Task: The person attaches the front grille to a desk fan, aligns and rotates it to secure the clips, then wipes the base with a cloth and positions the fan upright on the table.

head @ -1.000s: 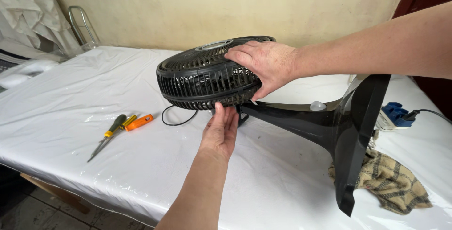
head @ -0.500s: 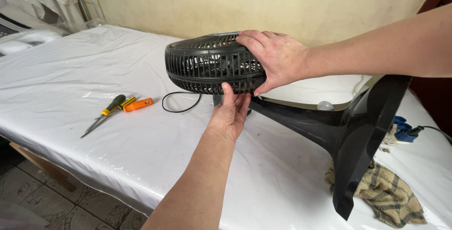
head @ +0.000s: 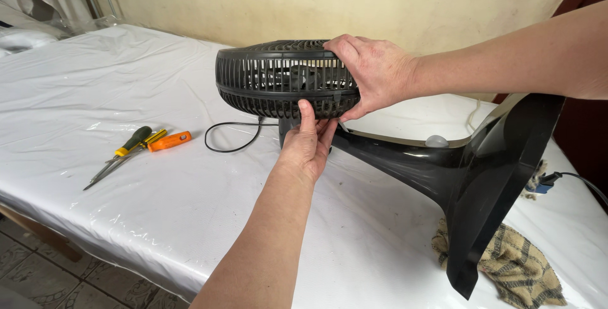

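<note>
A black pedestal fan lies on its side on the white-covered table (head: 95,81). Its round grille head (head: 272,78) faces left, its stem (head: 392,157) runs right to the flat black base (head: 500,182), which stands on edge. My right hand (head: 373,71) grips the grille's top right rim. My left hand (head: 308,144) reaches up from below, thumb pressed on the grille's lower edge and fingers behind it near the neck. The fan's black cord (head: 231,138) loops on the table under the head.
Screwdrivers with green, yellow and orange handles (head: 142,144) lie left of the fan, near the table's front edge. A checked rag (head: 513,264) sits under the base at the right. A blue plug and cable (head: 548,182) lie behind the base. A wall stands behind.
The view has shifted closer and lower. The fan head has turned more side-on, and my left hand has slid up from under the grille to press on its lower rim.
</note>
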